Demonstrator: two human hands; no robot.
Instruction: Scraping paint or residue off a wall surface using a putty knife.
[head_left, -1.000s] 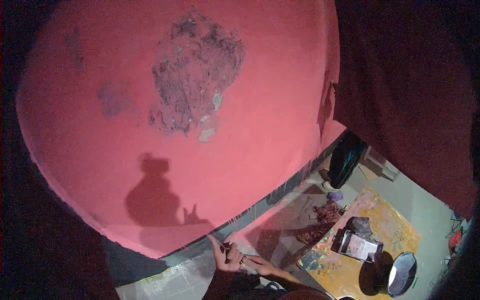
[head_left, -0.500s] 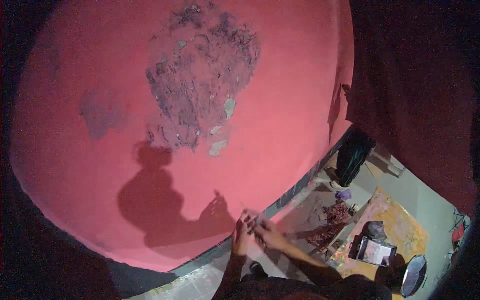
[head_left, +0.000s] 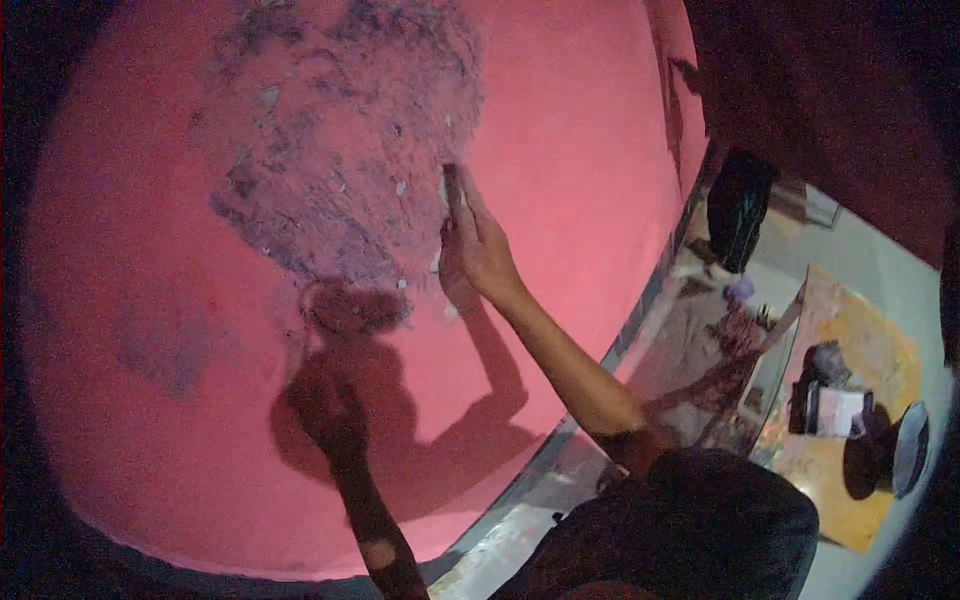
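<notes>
My right hand (head_left: 478,248) is raised to the pink wall (head_left: 570,200). Its fingers are closed on a small dark flat piece (head_left: 453,187), whose kind I cannot make out. That piece is at the right edge of a rough patch (head_left: 340,150), mottled grey and purple, with small pale spots. Lower and to the left, my left hand (head_left: 325,405) is in front of the wall, deep in shadow. Its fingers are too dark to read. Shadows of my head and arms fall across the lower wall.
At the right, a paint-stained yellowish board (head_left: 835,500) bears a tablet-like device (head_left: 840,412) and a dark lump (head_left: 826,362). A round shiny dish (head_left: 910,450) is at its right edge. A dark bag-like bundle (head_left: 740,210) and crumpled cloth (head_left: 735,335) lie along the wall's foot.
My hands were together low at the wall's bottom edge. They have parted: the right reached up to the rough patch with the dark flat piece, the left moved leftward. The view has shifted.
</notes>
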